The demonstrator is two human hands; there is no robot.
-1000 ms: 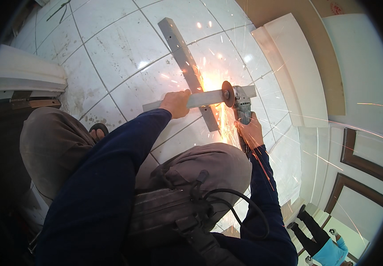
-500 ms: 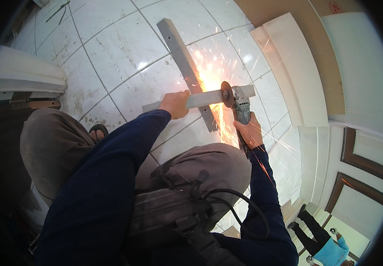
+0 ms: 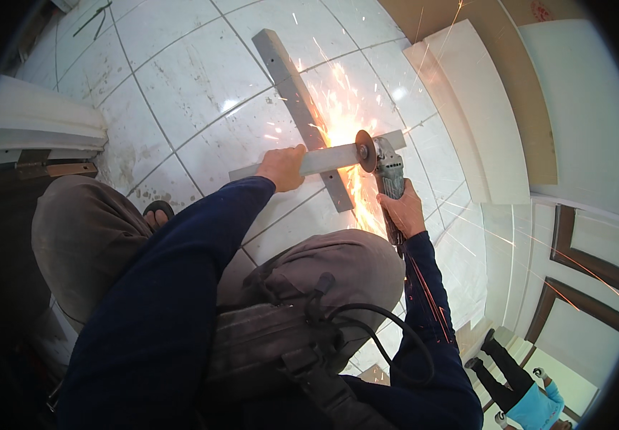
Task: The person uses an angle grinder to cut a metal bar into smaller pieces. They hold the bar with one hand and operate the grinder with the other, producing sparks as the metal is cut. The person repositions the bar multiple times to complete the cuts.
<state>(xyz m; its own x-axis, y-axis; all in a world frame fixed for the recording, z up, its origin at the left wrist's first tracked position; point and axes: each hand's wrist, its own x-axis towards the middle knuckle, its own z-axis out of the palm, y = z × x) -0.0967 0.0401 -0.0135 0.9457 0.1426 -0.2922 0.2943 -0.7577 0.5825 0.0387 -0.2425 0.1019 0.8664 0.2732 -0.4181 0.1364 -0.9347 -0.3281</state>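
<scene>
My left hand grips a flat grey metal bar and holds it across a longer grey beam on the floor. My right hand is wrapped round the body of an angle grinder. Its reddish-brown disc stands upright in the bar, right of the beam. Bright orange sparks spray away from the contact and down toward my right knee. Beyond the disc, the bar's short right end tilts slightly out of line, partly hidden by the grinder's head.
White tiles cover the floor. Pale boards lie at the right, near brown-framed panels. A black cable loops over my lap. Another person in a light blue top is at the lower right.
The bar's short right end has swung a little away from me and out of line with the rest. Sparks keep flying, some reaching farther right. Both hands stay nearly in place.
</scene>
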